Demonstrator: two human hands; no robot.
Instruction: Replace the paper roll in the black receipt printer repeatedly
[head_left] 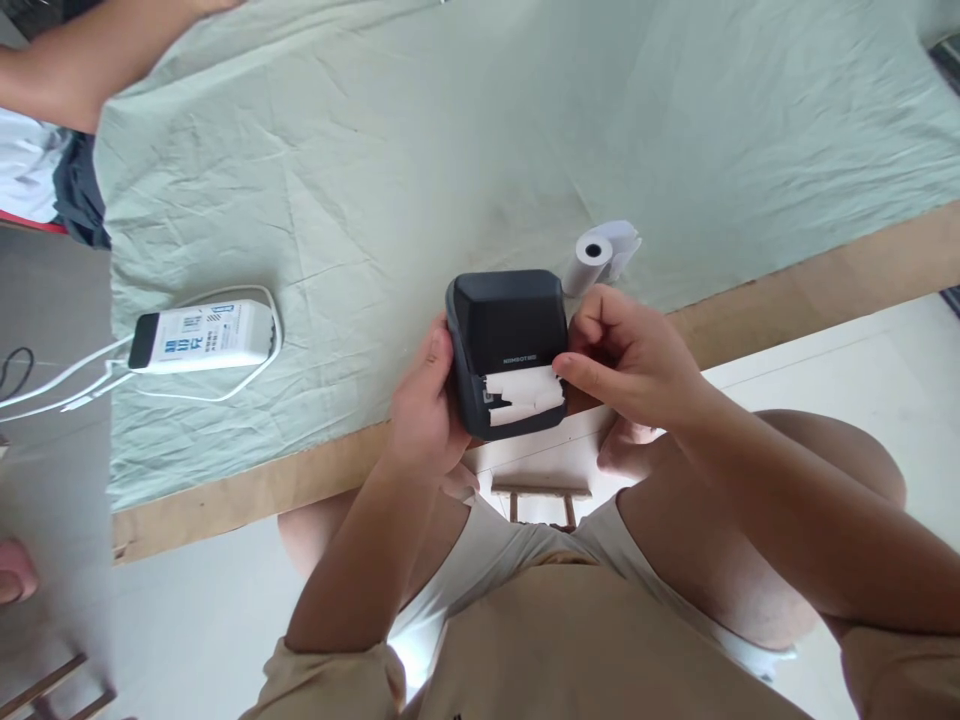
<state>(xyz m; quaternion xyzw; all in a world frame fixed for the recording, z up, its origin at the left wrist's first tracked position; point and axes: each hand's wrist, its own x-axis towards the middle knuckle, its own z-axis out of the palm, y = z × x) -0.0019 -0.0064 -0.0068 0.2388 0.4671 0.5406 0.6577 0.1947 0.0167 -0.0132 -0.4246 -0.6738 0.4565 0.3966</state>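
Observation:
A dark portable label printer [510, 318] is held up at the table's front edge, its lid closed. Torn white paper [525, 390] with ragged edges sticks out of its slot. My left hand [429, 405] is closed around the printer's left side, with the thumb along the edge and the other fingers hidden underneath. On the right side, my right hand [630, 350] has its fingers curled against the printer, and its thumb tip touches the right end of the paper. Just beyond that hand, a white paper roll [589, 262] lies on the cloth with its loose end unrolled.
A pale green cloth [360, 200] covers the table, whose wooden edge [262, 488] shows at the front. To the left lies a white power strip [206, 335] with white cables. Another person's arm [97, 55] rests at the upper left. A wooden stool [540, 492] shows below.

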